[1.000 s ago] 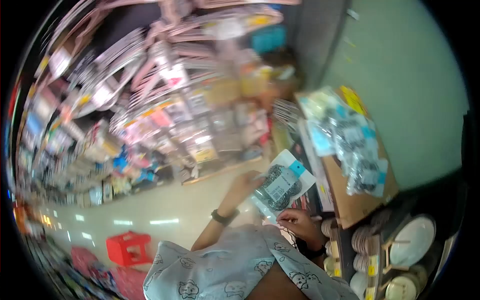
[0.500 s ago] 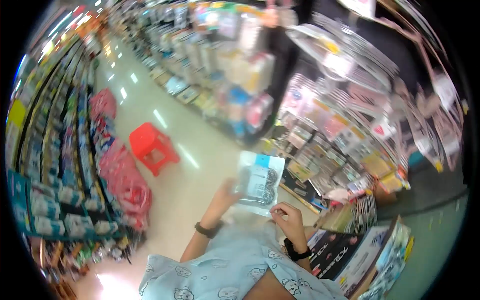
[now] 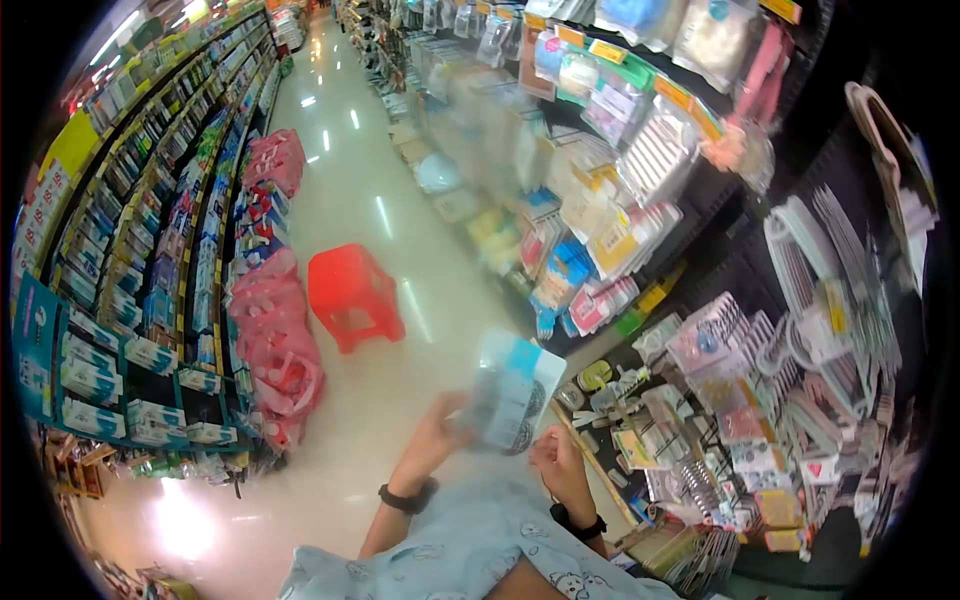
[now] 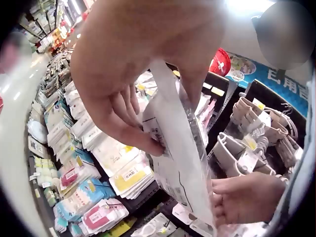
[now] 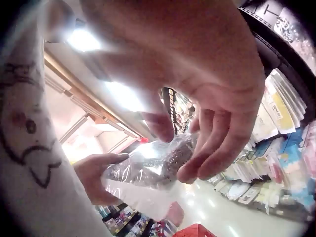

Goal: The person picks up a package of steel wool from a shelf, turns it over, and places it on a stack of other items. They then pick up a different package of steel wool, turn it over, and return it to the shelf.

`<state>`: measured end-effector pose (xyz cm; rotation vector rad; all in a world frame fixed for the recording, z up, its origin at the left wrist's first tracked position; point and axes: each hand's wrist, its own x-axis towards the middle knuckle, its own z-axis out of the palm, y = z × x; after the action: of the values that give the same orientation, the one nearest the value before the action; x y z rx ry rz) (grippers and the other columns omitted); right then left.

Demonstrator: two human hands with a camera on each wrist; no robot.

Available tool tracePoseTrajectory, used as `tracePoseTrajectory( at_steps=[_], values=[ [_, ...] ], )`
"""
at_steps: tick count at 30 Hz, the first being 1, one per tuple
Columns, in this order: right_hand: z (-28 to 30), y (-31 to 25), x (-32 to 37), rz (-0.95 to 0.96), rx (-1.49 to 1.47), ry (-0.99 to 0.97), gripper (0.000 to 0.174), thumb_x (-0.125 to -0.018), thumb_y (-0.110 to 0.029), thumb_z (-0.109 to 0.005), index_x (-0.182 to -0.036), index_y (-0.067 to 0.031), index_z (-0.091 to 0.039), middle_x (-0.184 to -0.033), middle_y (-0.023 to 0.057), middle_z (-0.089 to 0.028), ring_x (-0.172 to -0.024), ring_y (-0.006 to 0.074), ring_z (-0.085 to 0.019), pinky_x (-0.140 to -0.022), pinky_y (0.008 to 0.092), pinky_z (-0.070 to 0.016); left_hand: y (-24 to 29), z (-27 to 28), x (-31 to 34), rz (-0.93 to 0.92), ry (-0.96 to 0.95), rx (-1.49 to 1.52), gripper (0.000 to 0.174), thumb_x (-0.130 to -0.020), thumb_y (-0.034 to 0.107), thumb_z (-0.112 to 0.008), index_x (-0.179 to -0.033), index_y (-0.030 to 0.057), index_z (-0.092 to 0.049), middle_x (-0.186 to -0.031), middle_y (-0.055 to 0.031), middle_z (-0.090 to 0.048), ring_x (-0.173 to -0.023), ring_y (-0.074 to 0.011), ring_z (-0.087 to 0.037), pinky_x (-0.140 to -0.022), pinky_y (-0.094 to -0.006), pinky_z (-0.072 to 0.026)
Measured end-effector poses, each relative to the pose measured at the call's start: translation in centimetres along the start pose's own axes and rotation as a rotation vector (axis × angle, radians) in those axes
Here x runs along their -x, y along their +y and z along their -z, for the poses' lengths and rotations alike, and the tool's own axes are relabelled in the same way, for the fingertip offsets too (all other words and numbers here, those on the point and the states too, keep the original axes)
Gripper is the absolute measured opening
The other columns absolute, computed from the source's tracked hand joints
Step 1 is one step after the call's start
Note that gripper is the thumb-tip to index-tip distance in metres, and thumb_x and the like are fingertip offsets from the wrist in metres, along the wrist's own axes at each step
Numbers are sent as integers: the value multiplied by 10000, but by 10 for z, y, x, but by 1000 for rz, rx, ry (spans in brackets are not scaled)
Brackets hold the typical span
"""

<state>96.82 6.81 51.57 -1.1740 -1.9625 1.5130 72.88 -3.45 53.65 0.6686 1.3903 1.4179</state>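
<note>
My left hand [image 3: 438, 432] holds a clear plastic packet of steel scourers [image 3: 522, 392] with a white and blue label, in front of my body. In the left wrist view the thumb and fingers grip the packet [image 4: 170, 143] from its two sides, and it is seen nearly edge-on. Close by its lower right corner in the head view is my right hand [image 3: 562, 468]. The right wrist view shows that hand's [image 5: 212, 84] thumb and loosely bent fingers apart, with the shiny packet [image 5: 160, 160] beyond them. A black band circles each wrist.
A red plastic stool [image 3: 352, 292] stands on the shiny aisle floor. Pink bags [image 3: 275, 320] lie along the stocked shelves [image 3: 170, 260] at left. Hanging packets [image 3: 660, 145] and hangers [image 3: 835, 310] crowd the rack at right.
My view has swung left, away from the cardboard box and plates, to the long aisle. The packet stays in my left hand and has turned; the right hand stays near its lower corner.
</note>
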Motion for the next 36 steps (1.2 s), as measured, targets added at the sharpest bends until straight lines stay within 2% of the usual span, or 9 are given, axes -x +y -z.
tracePoseTrajectory(
  at_steps=[7,9,12,19,22,26,29,32,36],
  values=[
    [44,-11,-155,-58,-236,69,476,-949,-47,-651,-1399,-19,-500,-944,102,-685,-820,162,-691,-724,297,-560,75,-15,-118,-70,-24,-230,578,-838,-12,-760,-1366,30,-527,-1306,-96,-603,-1015,-168,-677,-864,-320,-565],
    [51,24,-192,60,-162,36,407,-951,-45,-658,-1344,17,-573,-933,76,-686,-801,139,-677,-723,282,-555,97,-15,-144,48,-46,-51,566,-835,-14,-761,-1355,33,-540,-1306,-88,-603,-1027,-164,-676,-860,-314,-566],
    [62,-22,-244,69,-30,52,228,-941,-55,-684,-1145,47,-673,-911,47,-687,-798,108,-659,-718,264,-542,95,0,-189,25,-62,-148,646,-866,-65,-713,-1447,30,-448,-1391,-66,-537,-1019,-117,-641,-887,-293,-540],
    [45,-17,-343,-31,-154,-38,219,-939,-70,-695,-1121,50,-665,-922,58,-701,-793,124,-674,-706,269,-550,103,42,-279,-26,-70,-133,633,-862,-74,-709,-1434,40,-463,-1372,-83,-562,-1169,-169,-619,-941,-318,-528],
    [31,-44,-390,-17,-87,-18,241,-936,-78,-695,-1130,65,-685,-919,85,-724,-794,130,-688,-710,285,-555,110,65,-322,32,26,-45,597,-828,-25,-755,-1381,54,-543,-1263,-102,-622,-1044,-180,-658,-803,-326,-569],
    [15,-70,-467,153,6,-62,254,-932,-97,-699,-1118,76,-695,-910,103,-743,-783,134,-697,-701,283,-537,133,113,-381,-47,9,-193,589,-857,-38,-741,-1389,47,-503,-1272,-66,-628,-1159,-178,-614,-961,-330,-512],
    [-5,-113,-528,145,-43,37,244,-893,-177,-682,-1028,23,-720,-839,217,-685,-759,310,-666,-714,409,-504,157,149,-439,-88,59,-128,550,-869,-4,-751,-1368,42,-524,-1255,-65,-641,-1152,-174,-611,-956,-316,-497],
    [-15,-142,-591,256,82,16,259,-916,-104,-708,-1101,77,-693,-884,105,-744,-768,133,-682,-690,287,-520,178,179,-489,-161,126,-204,499,-897,36,-741,-1353,33,-538,-1251,-63,-646,-1148,-169,-608,-948,-309,-483],
    [-35,-172,-655,330,188,51,231,-906,-102,-713,-1083,45,-695,-868,111,-735,-752,162,-684,-691,301,-521,219,210,-537,-126,183,-273,457,-934,65,-711,-1355,24,-537,-1249,-61,-647,-1140,-159,-604,-941,-302,-476]
  ],
)
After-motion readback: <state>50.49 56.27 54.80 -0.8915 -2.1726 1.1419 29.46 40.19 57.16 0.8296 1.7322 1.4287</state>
